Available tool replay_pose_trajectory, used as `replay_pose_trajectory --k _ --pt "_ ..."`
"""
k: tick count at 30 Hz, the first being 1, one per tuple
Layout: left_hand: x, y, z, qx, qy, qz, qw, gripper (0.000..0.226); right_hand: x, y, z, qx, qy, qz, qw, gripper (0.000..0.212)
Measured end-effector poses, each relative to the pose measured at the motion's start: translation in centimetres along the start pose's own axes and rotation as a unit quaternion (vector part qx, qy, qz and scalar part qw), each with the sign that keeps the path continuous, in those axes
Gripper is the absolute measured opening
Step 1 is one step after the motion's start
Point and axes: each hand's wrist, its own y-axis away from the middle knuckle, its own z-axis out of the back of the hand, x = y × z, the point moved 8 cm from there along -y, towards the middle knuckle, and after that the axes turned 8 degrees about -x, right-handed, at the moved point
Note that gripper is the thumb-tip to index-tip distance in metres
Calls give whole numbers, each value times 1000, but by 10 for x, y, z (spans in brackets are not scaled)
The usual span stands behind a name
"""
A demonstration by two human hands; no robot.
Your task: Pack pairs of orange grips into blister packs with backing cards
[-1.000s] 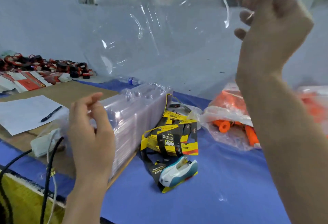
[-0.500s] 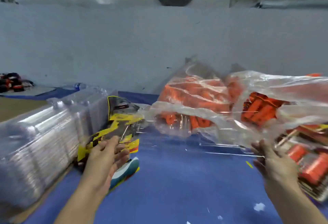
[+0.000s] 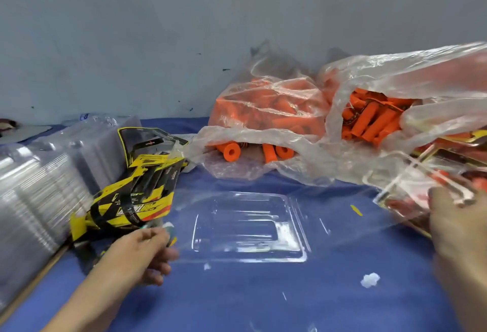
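1. Blister pack point(image 3: 247, 226): one clear, empty tray, flat on the blue table point(image 3: 263, 302), between the two hands.
2. Left hand point(image 3: 147, 250): fingers curled, pinching the left edge of a clear film point(image 3: 350, 229) that stretches across the tray. Hand sits just below the backing cards.
3. Right hand point(image 3: 453, 218): at the film's right edge, motion-blurred. Fingers point up toward the sealed packs. Cannot tell whether it grips or only touches.
4. Orange grips point(image 3: 276, 110): heaped in a crumpled clear bag against the wall, behind the tray. A few lie at the bag's open mouth with their round ends showing.
5. Second bag point(image 3: 374, 121): just right of the first, also full of grips, mouth gaping.
6. Backing cards point(image 3: 137, 194): loose yellow-and-black pile, leaning against the blister stack, left of the tray.
7. Blister stack point(image 3: 39, 194): long row of nested clear trays, far left.
8. Sealed packs point(image 3: 448, 152): far right, under film, partly hidden.
9. White scrap point(image 3: 370, 279): on the table, near the right forearm.
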Motion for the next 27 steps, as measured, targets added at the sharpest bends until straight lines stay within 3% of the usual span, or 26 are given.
replay_pose_trajectory --k 2,5,7,9,11,13,16,18,20,23,27 --pt "7 4 -8 24 -15 11 1000 9 13 4 2 -10 15 64 998 44" --pt "10 8 -13 37 -15 12 999 7 11 0 3 -28 80 87 993 58" --pt "9 8 -12 40 -19 8 999 7 18 2 2 -27 152 156 976 56" --pt "8 8 -9 44 -24 3 999 9 36 22 -7 13 178 270 946 45" --pt "7 10 -6 52 -29 -3 998 10 51 58 -27 119 155 358 913 39" --pt "7 13 -5 61 -37 -8 997 14 54 105 -52 263 158 395 866 37" --pt "7 18 -8 74 -41 -9 996 23 33 176 -75 434 225 442 752 50" --pt "7 19 -10 79 -35 -4 996 26 21 213 -79 469 265 510 670 65" --pt "7 19 -10 85 -24 2 996 27 14 235 -80 479 282 556 618 68" --pt "10 17 -9 93 -12 14 996 23 14 243 -83 473 268 580 606 52" --pt "11 16 -10 111 54 41 992 15 27 240 -81 459 192 572 652 27"
